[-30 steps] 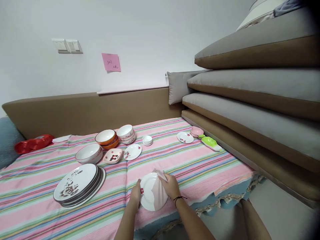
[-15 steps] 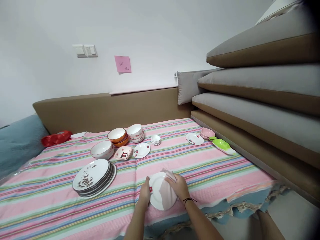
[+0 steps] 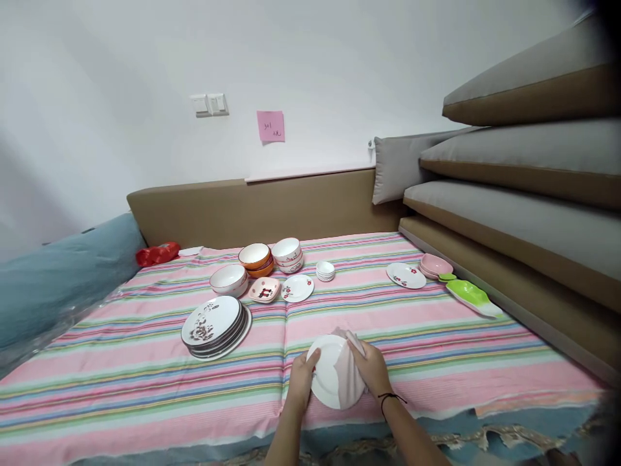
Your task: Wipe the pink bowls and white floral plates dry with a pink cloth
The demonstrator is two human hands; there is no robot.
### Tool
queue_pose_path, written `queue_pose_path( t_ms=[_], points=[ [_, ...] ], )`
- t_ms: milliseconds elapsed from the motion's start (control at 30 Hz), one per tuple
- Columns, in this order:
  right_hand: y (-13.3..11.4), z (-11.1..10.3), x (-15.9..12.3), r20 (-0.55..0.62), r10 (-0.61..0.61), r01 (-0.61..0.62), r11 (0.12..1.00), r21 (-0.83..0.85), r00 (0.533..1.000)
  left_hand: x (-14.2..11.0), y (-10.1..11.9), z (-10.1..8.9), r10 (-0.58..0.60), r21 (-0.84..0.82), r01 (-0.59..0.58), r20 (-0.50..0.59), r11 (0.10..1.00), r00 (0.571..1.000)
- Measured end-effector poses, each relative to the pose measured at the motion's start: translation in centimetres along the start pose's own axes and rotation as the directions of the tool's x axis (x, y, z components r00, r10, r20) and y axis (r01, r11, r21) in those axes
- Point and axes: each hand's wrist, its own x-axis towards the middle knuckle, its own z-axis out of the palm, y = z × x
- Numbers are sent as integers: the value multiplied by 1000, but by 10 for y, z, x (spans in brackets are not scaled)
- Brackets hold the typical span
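Observation:
A small white plate [image 3: 326, 374] with a red flower mark is tilted up over the striped cloth near the front edge. My left hand [image 3: 301, 383] is closed on its left rim. My right hand [image 3: 372, 367] presses a pale pink cloth [image 3: 347, 377] against the plate's face, fingers closed over the cloth. A black band circles my right wrist.
On the striped tablecloth [image 3: 145, 382]: a stack of patterned plates [image 3: 215, 321], several bowls [image 3: 255, 255], a square dish [image 3: 264, 290], small saucers [image 3: 325, 270], a flowered plate [image 3: 406, 275], a pink dish [image 3: 435, 265] and a green leaf dish [image 3: 472, 296]. Stacked cushions [image 3: 524, 194] rise at right.
The view has swung left, so everything has shifted right in the picture. Both hands stay on the plate, and the cloth has moved slightly over its face.

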Motion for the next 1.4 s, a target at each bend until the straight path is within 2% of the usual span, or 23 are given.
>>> queue_pose_path(
  t_ms=[300, 500, 867, 1100, 1400],
  points=[
    [-4, -3, -2, 24, 48, -50, 997, 65, 999, 3, -9, -3, 48, -112, -54, -50, 992, 998],
    [-2, -1, -2, -4, 14, -13, 996, 86, 1000, 4, -10, -3, 44, -152, -53, -64, 987, 997],
    [2, 0, 0, -7, 32, -31, 991, 129, 999, 0, -7, -3, 34, -128, -43, -72, 991, 997],
    [-1, -3, -1, 44, 61, -67, 984, 164, 997, 1, -9, -3, 51, -159, -59, -55, 986, 997],
    [1, -1, -1, 13, 39, -40, 985, 166, 999, 0, -10, -3, 38, -149, -50, -83, 987, 996]
  ],
)
